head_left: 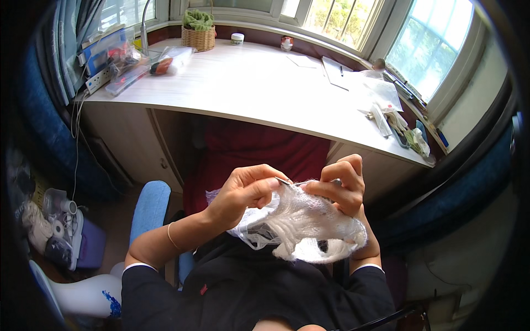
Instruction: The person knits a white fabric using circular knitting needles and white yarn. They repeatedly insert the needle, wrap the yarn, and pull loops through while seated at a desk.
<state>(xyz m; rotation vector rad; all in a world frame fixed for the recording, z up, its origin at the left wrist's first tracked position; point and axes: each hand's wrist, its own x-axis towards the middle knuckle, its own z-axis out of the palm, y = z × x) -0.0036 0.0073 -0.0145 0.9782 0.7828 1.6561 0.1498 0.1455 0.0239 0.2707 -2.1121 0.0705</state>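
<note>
A piece of fuzzy white knitting (306,211) hangs between both hands, above my lap. My left hand (244,192) pinches at its top edge, close to a metal knitting needle (283,181) whose tip shows beside the thumb. Bent around the upper right of the fabric, my right hand (341,182) grips the edge and a needle that its fingers mostly cover. The lower part of the knitting curls into a loop with an opening. Behind it, a clear plastic bag (251,223) lies crumpled below my left hand.
A white desk (248,78) stands ahead, with a wicker basket (198,38), a notebook (333,72) and plastic bags on it. A blue padded armrest (150,207) is to my left. Beyond it are a purple bin (91,240) and a white-and-blue vase (85,293).
</note>
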